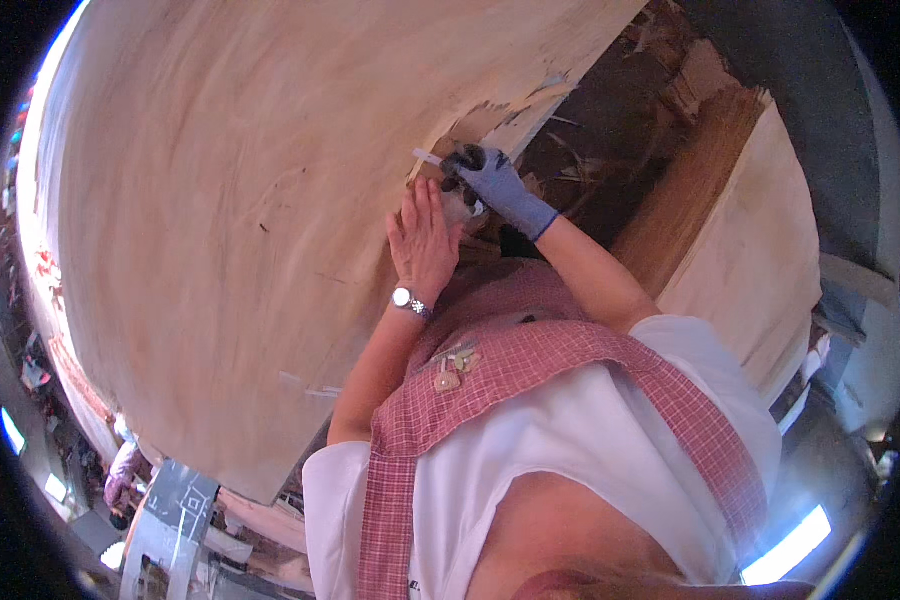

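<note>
My left hand [427,242], bare and with a silver watch [403,299] at the wrist, lies flat with fingers stretched on a large pale wood veneer sheet [240,200]. It rests beside the sheet's torn edge. My right hand [490,180] wears a grey-blue glove with dark fingers and is closed just right of my left fingertips. Out of its fist sticks a flat, whitish, blade-like strip [427,157], pointing left over the veneer. The rest of that tool is hidden in the glove. A ragged, splintered gap [475,122] runs along the sheet's edge beyond the fist.
Right of the sheet lie dark floor scraps [595,150] and a stack of brown-edged veneer [695,195] with a pale top sheet [760,250]. A dark board with chalk-like marks [175,510] stands at lower left, near another person [125,475].
</note>
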Tool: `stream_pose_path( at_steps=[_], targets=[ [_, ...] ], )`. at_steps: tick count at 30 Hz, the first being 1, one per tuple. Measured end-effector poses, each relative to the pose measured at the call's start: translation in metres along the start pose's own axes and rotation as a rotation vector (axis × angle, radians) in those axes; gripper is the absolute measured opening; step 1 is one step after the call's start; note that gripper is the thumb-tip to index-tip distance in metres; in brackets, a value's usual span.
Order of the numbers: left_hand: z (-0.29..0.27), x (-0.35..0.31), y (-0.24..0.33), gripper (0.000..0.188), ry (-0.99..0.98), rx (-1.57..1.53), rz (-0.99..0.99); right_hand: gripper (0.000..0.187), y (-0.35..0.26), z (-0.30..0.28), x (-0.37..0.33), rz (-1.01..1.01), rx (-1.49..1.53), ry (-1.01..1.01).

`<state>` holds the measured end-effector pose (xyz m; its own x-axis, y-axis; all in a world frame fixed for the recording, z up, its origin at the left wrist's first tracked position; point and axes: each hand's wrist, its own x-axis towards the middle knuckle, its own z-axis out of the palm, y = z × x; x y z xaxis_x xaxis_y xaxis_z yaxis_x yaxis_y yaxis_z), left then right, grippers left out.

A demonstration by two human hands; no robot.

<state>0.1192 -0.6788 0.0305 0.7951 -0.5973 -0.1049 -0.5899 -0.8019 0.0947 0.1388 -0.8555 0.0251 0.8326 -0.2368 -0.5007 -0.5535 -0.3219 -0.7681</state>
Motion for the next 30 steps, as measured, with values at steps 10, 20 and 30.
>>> stream_pose_path(
  at_steps=[10,20,30],
  targets=[
    [-0.001,0.038,0.015,0.085,0.126,-0.023,-0.096,0.035,0.062,0.025,0.031,-0.104,0.196,-0.039],
    [-0.004,0.045,0.019,0.065,0.029,0.104,-0.062,0.034,0.045,-0.066,-0.005,-0.36,-0.403,-0.043],
    [-0.009,0.107,0.092,0.06,0.167,-0.157,0.026,0.041,0.11,-0.142,-0.039,-0.226,-0.274,-0.026]
  ],
)
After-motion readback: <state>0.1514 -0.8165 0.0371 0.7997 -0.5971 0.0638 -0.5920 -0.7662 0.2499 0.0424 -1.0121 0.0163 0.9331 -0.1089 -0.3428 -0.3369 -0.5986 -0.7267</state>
